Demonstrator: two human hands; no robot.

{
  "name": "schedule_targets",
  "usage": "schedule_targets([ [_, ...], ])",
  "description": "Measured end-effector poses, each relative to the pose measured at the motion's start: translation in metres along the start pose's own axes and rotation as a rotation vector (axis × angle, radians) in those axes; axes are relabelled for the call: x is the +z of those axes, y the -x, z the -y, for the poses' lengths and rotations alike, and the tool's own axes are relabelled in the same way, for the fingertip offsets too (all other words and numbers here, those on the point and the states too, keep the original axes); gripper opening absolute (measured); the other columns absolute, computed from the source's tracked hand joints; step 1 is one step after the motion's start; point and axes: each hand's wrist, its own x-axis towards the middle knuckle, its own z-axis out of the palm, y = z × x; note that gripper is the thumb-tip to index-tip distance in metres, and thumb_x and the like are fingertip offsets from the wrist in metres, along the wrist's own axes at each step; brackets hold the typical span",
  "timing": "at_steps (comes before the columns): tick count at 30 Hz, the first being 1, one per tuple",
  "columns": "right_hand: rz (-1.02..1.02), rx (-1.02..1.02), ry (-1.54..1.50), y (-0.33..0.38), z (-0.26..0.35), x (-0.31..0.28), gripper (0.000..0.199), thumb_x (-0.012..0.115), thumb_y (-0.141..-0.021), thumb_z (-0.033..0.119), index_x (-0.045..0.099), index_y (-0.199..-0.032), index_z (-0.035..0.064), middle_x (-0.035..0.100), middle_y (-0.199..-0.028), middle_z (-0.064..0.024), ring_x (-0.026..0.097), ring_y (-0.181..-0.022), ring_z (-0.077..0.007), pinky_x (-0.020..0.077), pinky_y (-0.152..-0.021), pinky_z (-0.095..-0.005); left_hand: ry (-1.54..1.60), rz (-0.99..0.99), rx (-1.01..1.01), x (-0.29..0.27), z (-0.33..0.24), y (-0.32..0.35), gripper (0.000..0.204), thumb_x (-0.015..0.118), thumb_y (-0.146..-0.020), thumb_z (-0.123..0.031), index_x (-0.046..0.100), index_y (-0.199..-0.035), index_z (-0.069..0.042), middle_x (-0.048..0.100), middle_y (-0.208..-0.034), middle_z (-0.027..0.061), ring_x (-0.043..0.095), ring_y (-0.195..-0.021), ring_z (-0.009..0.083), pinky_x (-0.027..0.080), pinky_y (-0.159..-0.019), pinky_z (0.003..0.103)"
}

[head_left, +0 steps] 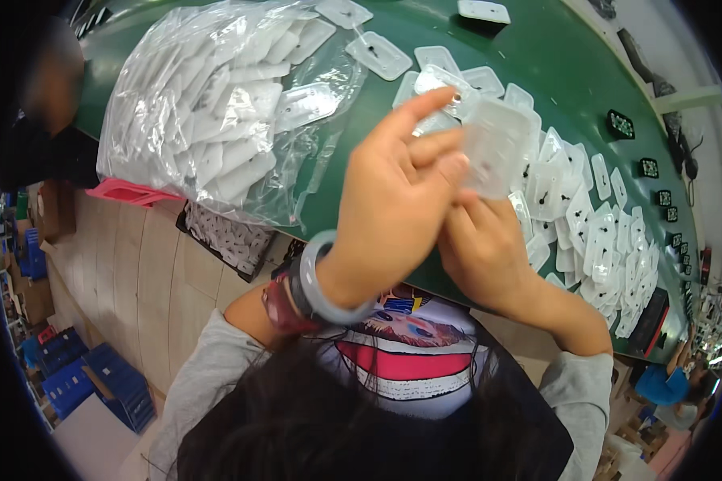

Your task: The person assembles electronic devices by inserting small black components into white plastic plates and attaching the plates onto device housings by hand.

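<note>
Over the front of the green table point(413, 18), a translucent white rectangular plastic cover point(496, 144) is held up between both hands, slightly blurred. My left hand point(397, 188) pinches its left edge with thumb and fingers, the index finger stretched out above. Fingers of my right hand point(489, 244) close on its lower edge, partly hidden behind the left hand. Behind it and to the right lies a loose heap of similar covers point(549, 192), several with small dark pieces on them. To the left, a clear plastic bag point(188, 108) is full of such covers.
A red plastic edge point(132, 192) juts out beneath the bag. Below the table's front edge stands a dark box point(231, 244) of small parts. Small black parts point(620, 125) line the far right. Blue bins point(120, 389) stand on the floor. A person's blurred arm point(60, 76) is at far left.
</note>
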Motion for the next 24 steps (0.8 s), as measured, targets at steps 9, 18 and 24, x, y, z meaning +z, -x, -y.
schedule_targets([
  [9,0.185,0.262,-0.422,-0.016,-0.031,-0.034,0.02,0.062,-0.078,-0.007,0.065,-0.096,0.0002,0.065,-0.094,-0.0069,0.057,-0.078,-0.0204,0.0461,-0.072,-0.0284,0.02,-0.047,-0.049,-0.021,0.015,-0.035,0.054,0.052,-0.087,0.008,0.037,-0.138,0.003,0.061,-0.118,0.0227,0.065,-0.08,0.0154,0.056,-0.065,0.019],
  [18,0.211,0.435,-0.39,-0.017,-0.05,-0.036,0.018,0.063,-0.078,-0.005,0.065,-0.095,0.0013,0.063,-0.086,-0.0059,0.057,-0.073,-0.0186,0.0459,-0.069,-0.0278,0.102,-0.121,0.116,-0.026,0.011,-0.045,0.054,0.052,-0.09,0.004,0.033,-0.14,0.001,0.059,-0.117,0.0196,0.065,-0.085,0.0172,0.057,-0.064,0.019],
  [24,0.284,0.385,-0.342,-0.017,-0.046,-0.035,0.015,0.063,-0.08,-0.002,0.064,-0.095,0.0032,0.062,-0.086,-0.007,0.057,-0.074,-0.022,0.0471,-0.067,-0.0303,0.198,-0.125,0.102,-0.027,0.009,-0.042,0.046,0.051,-0.094,-0.005,0.033,-0.136,0.002,0.058,-0.114,0.0183,0.065,-0.088,0.0203,0.057,-0.064,0.019],
])
